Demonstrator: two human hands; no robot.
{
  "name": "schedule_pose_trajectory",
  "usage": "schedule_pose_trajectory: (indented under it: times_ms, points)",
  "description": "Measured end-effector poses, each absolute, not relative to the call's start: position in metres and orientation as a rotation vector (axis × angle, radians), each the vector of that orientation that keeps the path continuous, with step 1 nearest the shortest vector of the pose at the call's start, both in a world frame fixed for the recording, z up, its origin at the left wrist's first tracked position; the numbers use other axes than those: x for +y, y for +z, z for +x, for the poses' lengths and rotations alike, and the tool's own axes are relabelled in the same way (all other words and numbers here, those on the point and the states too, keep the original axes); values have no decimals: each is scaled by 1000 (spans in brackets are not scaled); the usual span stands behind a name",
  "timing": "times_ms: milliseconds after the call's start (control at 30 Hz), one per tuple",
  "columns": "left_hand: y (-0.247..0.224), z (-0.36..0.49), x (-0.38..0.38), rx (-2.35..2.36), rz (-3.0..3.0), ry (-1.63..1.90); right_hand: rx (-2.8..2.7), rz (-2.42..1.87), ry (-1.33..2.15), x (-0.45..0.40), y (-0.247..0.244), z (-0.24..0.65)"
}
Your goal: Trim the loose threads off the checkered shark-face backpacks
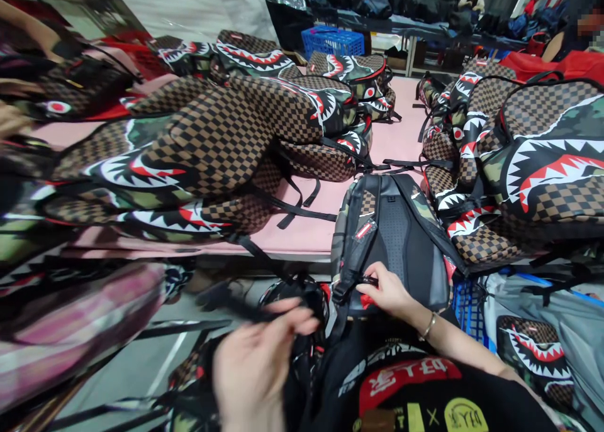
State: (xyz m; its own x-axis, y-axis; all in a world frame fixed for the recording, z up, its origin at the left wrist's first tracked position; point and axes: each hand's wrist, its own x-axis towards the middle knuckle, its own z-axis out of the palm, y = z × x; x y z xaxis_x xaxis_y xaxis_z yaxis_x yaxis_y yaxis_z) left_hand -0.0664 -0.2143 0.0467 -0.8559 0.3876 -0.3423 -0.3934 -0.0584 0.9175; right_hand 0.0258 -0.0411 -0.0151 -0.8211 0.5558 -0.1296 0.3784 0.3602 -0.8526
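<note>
A backpack (394, 243) lies at the table's near edge, its black padded back panel and shoulder straps facing up. My right hand (389, 290), with a bracelet at the wrist, is closed on a short black strap (369, 280) beside the lower buckle of the left shoulder strap. A bit of red shows under those fingers. Lower and to the left, my left hand (259, 356) is raised in front of the table and smeared by motion. Its thumb and fingers pinch a dark webbing strap (240, 307) that trails to the left; where the strap ends is too blurred to tell.
Checkered shark-mouth backpacks are piled on the pink table (302, 234) at left (212, 136) and right (552, 155). Another person's arm (28, 26) works at far left. A blue crate (333, 41) stands beyond; a grey bag (561, 312) with a backpack hangs at lower right.
</note>
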Motion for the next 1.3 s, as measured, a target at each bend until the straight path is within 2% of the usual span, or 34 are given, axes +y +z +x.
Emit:
schedule_pose_trajectory:
  times_ms: [133,267,433,767,1133,1300]
  points:
    - [34,-41,-168,1586,200,1779,-2196,-869,1461,-34,-6,55]
    - [22,-27,-148,1675,317,1697,-2008,-862,1508,-29,10,75]
    - [26,-30,-149,1824,492,1563,-2236,-612,1438,-26,26,84]
    - [24,-29,-151,1813,670,1475,-2352,-482,1297,-18,23,81]
    - [19,-30,-148,1778,629,1493,-2301,-520,1426,-17,22,81]
    - [21,-30,-147,1318,254,1677,-1875,-639,1780,-18,13,79]
